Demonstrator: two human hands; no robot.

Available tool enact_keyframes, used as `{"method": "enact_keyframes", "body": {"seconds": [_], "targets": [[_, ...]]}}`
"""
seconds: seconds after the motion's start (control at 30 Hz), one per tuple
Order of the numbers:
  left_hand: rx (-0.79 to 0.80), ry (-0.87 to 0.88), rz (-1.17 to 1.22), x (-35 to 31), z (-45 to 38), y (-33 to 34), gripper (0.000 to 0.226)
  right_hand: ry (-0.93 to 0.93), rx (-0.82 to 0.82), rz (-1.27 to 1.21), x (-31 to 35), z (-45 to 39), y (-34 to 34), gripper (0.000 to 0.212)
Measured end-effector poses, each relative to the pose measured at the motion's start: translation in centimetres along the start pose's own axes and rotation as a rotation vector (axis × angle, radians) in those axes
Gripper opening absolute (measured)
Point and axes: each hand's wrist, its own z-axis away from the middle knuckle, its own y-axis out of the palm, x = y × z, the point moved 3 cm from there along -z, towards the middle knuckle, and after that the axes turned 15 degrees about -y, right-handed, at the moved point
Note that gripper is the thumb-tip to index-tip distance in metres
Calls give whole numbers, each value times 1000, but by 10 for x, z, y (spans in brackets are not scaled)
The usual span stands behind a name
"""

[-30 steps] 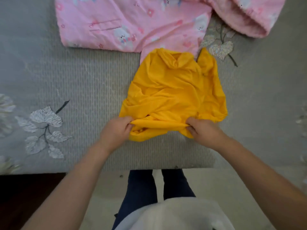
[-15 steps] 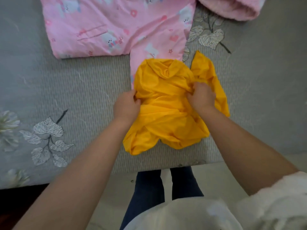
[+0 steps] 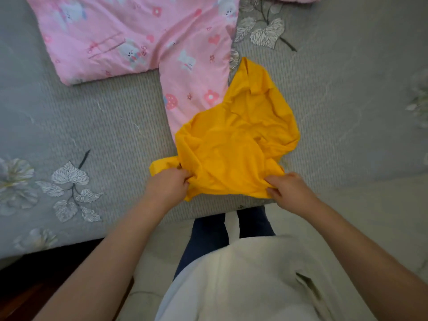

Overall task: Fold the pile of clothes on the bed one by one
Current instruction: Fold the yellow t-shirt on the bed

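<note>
Fingers of my left hand (image 3: pixel 168 185) and right hand (image 3: pixel 288 189) curl tight, pinching the shirt's (image 3: pixel 234 144) near edge; I read no writing on it.

A shirt (image 3: pixel 236 144) lies at frame centre near the bed's (image 3: pixel 104 126) lower edge, its upper left overlapping pyjamas (image 3: pixel 139 40) spread across the upper left of the frame.
</note>
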Motion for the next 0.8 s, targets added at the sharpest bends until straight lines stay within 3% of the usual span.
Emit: {"method": "enact_keyframes", "body": {"seconds": [0.07, 0.13, 0.2, 0.23, 0.33, 0.43, 0.5, 0.57, 0.67, 0.8], "targets": [[-79, -6, 45, -3, 1, -4, 24, 47, -48, -35, -5, 5, 3, 19], [-327, 104, 279, -22, 6, -16, 29, 31, -108, -16, -10, 11, 0, 28], [-521, 249, 365, -48, 5, -25, 38, -38, -149, 10, -7, 11, -10, 33], [-542, 280, 332, -65, -1, -26, 43, -97, -159, 17, -4, 13, -17, 34], [-281, 127, -35, -105, -38, -16, 63, -355, -210, 137, 2, 24, -29, 37], [-232, 104, -255, -118, -56, -13, 35, -428, -142, 168, -7, 39, -21, 52], [-302, 148, -75, -115, -53, -30, 28, -309, -22, 195, -22, 43, -20, 53], [-439, 168, 253, -112, -39, -67, 28, -59, -57, 154, -43, 39, -39, 47], [-700, 252, 500, -122, -8, -151, 25, 65, -471, 53, -49, 21, -121, 31], [-1043, 369, 591, -139, 55, -261, 25, -50, -1160, 72, -10, 34, -262, 26]]}}
